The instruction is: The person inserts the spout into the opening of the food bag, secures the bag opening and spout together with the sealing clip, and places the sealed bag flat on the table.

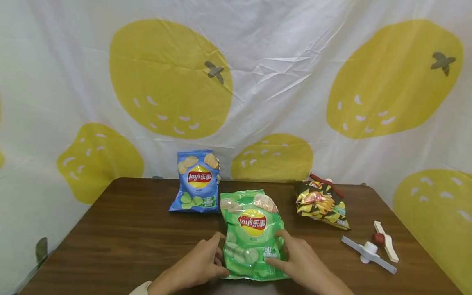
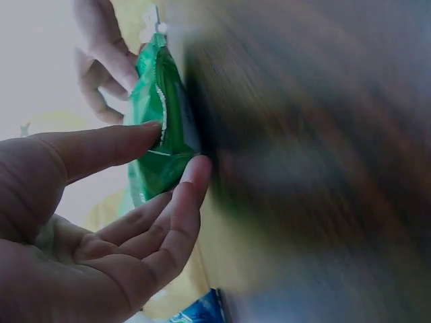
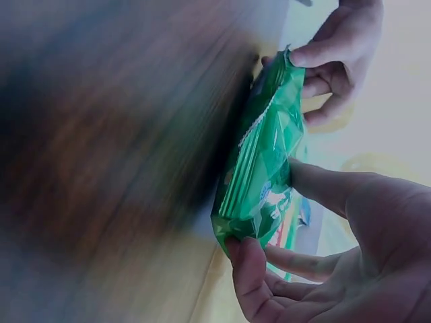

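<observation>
A green Lay's chip bag (image 1: 254,237) leans back slightly near the front of the table, its printed face toward me. My left hand (image 1: 200,260) holds its lower left side. In the left wrist view the left thumb (image 2: 114,145) lies against the green bag (image 2: 158,128), with fingertips at the corner. On the opposite side, my right hand (image 1: 302,258) holds the lower right edge. The right wrist view shows its thumb (image 3: 323,185) on one side of the bag (image 3: 262,161) and fingers curled at the lower corner.
A blue Lay's bag (image 1: 199,182) stands at the back left. A black and yellow chip bag (image 1: 321,203) with a red bag clip (image 1: 326,183) lies at the back right. A grey clip (image 1: 368,253) and a white clip (image 1: 386,241) lie on the brown table (image 1: 129,233) at right.
</observation>
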The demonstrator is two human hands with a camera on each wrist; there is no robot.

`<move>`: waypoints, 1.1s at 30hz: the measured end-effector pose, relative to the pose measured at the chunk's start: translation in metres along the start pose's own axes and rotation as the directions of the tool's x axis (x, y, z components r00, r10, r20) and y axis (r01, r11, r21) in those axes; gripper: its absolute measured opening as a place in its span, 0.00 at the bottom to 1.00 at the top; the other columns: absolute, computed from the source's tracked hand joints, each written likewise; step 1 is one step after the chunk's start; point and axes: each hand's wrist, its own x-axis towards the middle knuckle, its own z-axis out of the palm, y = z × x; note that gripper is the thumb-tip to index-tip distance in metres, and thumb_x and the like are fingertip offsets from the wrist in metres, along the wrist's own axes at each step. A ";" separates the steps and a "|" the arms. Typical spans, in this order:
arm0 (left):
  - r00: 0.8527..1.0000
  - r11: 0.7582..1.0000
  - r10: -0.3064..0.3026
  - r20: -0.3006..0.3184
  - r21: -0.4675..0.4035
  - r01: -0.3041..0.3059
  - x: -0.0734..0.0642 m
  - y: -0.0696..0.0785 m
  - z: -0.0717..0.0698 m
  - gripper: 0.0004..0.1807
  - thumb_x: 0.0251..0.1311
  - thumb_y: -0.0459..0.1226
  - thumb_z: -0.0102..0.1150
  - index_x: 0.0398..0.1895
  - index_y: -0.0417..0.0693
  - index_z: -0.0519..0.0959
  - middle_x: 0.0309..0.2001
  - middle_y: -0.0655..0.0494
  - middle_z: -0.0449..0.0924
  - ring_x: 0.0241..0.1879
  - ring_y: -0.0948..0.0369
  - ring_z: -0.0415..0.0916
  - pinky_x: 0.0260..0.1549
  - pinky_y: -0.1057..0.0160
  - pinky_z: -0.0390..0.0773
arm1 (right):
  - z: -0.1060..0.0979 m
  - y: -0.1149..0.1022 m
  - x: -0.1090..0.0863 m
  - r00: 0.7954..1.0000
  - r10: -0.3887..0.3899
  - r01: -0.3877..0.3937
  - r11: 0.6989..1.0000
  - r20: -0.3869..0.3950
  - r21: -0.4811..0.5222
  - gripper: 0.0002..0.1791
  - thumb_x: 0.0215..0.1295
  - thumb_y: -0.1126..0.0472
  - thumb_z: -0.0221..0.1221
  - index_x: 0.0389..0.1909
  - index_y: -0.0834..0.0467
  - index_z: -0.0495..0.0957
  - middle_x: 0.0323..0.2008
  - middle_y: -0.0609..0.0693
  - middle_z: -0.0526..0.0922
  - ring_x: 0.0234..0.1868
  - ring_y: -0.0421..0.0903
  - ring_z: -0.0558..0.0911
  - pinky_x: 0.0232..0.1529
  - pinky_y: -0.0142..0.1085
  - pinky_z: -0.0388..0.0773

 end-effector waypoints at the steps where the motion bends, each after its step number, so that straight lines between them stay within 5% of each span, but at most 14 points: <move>1: 1.000 1.000 -0.009 0.006 -0.007 0.009 -0.003 0.001 0.000 0.32 0.41 0.33 0.68 0.51 0.41 0.63 0.28 0.59 0.80 0.26 0.68 0.77 0.24 0.70 0.75 | 0.000 0.000 -0.002 1.000 -0.002 0.001 1.000 0.024 0.026 0.36 0.46 0.35 0.60 0.51 0.54 0.67 0.20 0.40 0.72 0.20 0.34 0.68 0.19 0.28 0.65; 7: 1.000 0.998 -0.001 -0.005 0.059 0.001 -0.011 0.007 0.003 0.32 0.39 0.34 0.69 0.49 0.38 0.64 0.25 0.59 0.78 0.23 0.70 0.75 0.23 0.71 0.74 | -0.002 0.000 -0.007 0.993 -0.007 -0.008 0.992 0.119 0.126 0.34 0.48 0.34 0.57 0.49 0.54 0.68 0.23 0.42 0.74 0.22 0.36 0.71 0.21 0.30 0.67; 14: 0.997 0.992 -0.075 0.033 0.108 0.071 -0.009 0.005 0.001 0.32 0.41 0.38 0.69 0.50 0.38 0.66 0.23 0.61 0.73 0.21 0.69 0.72 0.20 0.70 0.73 | -0.005 0.005 -0.006 0.990 -0.027 0.008 0.991 0.140 0.132 0.29 0.54 0.35 0.53 0.46 0.54 0.70 0.24 0.41 0.76 0.23 0.35 0.72 0.21 0.29 0.69; 19: 0.996 0.996 -0.052 0.067 0.082 0.046 -0.009 -0.001 -0.001 0.34 0.42 0.40 0.69 0.52 0.38 0.64 0.24 0.60 0.74 0.21 0.68 0.72 0.20 0.70 0.73 | -0.018 0.008 -0.007 0.996 -0.061 0.055 0.994 0.063 0.099 0.24 0.57 0.39 0.53 0.43 0.53 0.73 0.25 0.38 0.78 0.24 0.31 0.74 0.23 0.28 0.71; 25: 0.995 0.999 -0.027 0.100 0.049 0.023 -0.009 -0.004 -0.002 0.36 0.42 0.40 0.69 0.54 0.39 0.62 0.25 0.59 0.74 0.23 0.68 0.72 0.21 0.70 0.73 | -0.039 0.021 -0.014 0.998 0.025 -0.025 1.000 -0.059 -0.004 0.18 0.55 0.43 0.57 0.40 0.51 0.74 0.22 0.36 0.76 0.21 0.31 0.72 0.22 0.28 0.69; 33: 0.995 0.999 -0.015 0.103 0.044 0.011 -0.007 -0.007 -0.002 0.32 0.41 0.39 0.69 0.50 0.42 0.64 0.26 0.57 0.74 0.23 0.68 0.72 0.21 0.70 0.73 | -0.069 0.080 -0.036 0.958 -0.017 -0.042 0.979 -0.287 -0.199 0.17 0.51 0.51 0.64 0.39 0.55 0.76 0.27 0.46 0.79 0.31 0.45 0.77 0.29 0.41 0.72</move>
